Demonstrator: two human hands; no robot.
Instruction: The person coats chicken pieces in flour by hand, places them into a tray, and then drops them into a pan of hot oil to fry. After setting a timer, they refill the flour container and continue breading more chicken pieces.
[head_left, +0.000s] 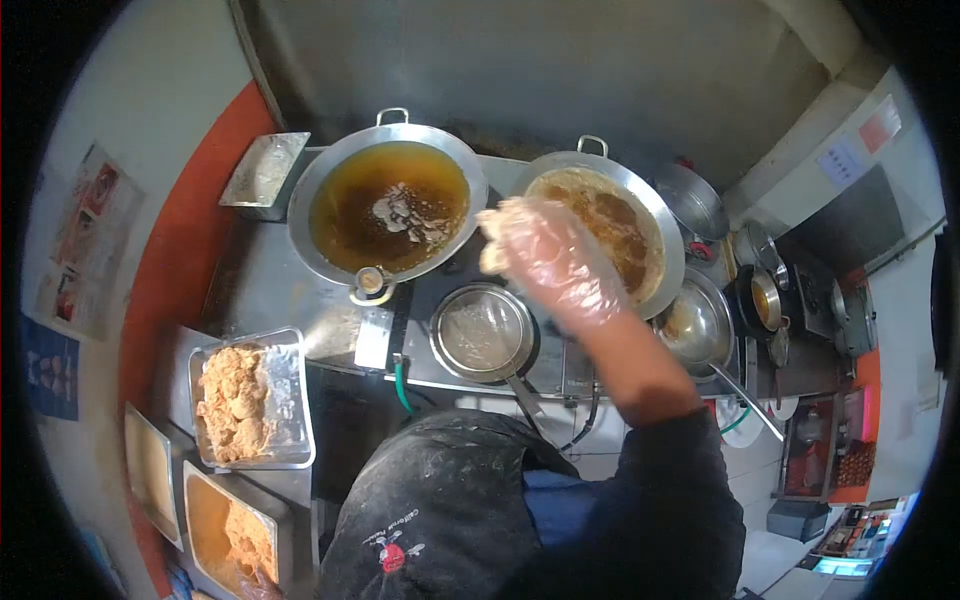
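Observation:
My right hand [555, 262], in a clear plastic glove, reaches over the space between two frying pans. Its fingers are closed around a pale, flour-coated piece of chicken [495, 245]. The left pan [305, 225] holds brown oil with a patch of pale bits on the surface. In the right pan [668, 245], darker pieces lie in foaming oil, partly hidden by my hand. At the bottom left edge, my gloved left hand [260, 586] is mostly cut off, low in a metal tub [205, 520] of orange breading; its fingers do not show clearly.
A clear tray [290, 400] of coated chicken stands at the left, beside a tub of pale liquid [150, 475]. A round strainer [482, 332] rests in front of the pans. To the right are a metal bowl [697, 320] with a long-handled tool and several pots.

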